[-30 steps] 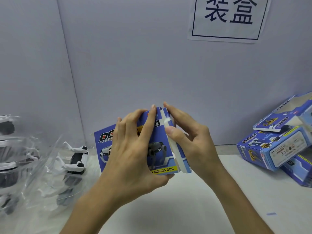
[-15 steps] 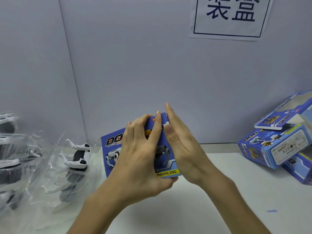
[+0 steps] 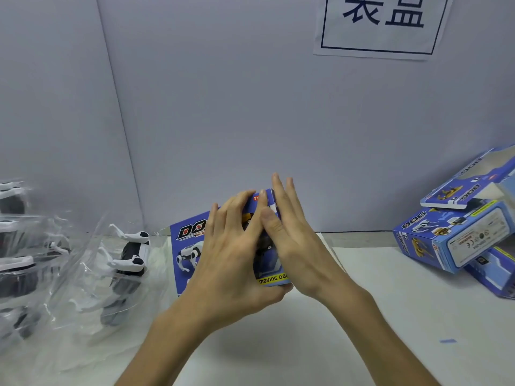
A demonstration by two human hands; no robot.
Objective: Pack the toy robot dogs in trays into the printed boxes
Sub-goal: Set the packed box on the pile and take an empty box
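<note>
One wide-angle camera, worn on the head, is looking forward and, it seems, only slightly down, sitting close above the left hand (image 3: 231, 263) and right hand (image 3: 295, 246) meeting on the printed box (image 3: 189, 238) at centre frame. It is facing the grey wall (image 3: 223, 107) filling the upper half and cropping the sign (image 3: 381, 23) at upper right, with the table (image 3: 390, 316) lying along the bottom.

left hand (image 3: 231, 257) gripping box (image 3: 187, 246), right hand (image 3: 296, 246) pressing
</note>
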